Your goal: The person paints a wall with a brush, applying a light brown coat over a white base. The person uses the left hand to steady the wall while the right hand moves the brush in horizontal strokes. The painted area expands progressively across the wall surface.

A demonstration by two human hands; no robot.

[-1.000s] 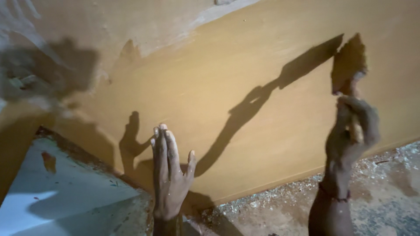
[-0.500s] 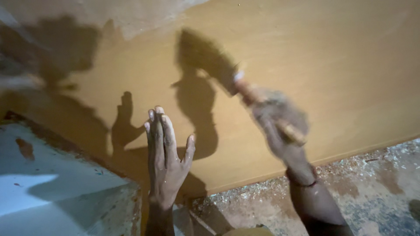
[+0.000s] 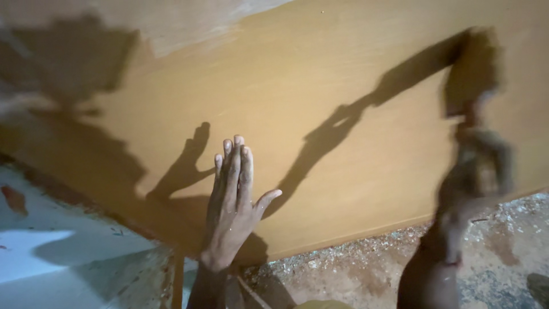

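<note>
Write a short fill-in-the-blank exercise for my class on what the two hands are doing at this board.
1. The left hand lies ____ on the board, fingers together.
2. The right hand is raised and looks ____ from motion.
3. Shadows of both hands fall on the ____.
4. The floor below the board is strewn with ____.

Missing words: flat; blurred; board; debris
</note>
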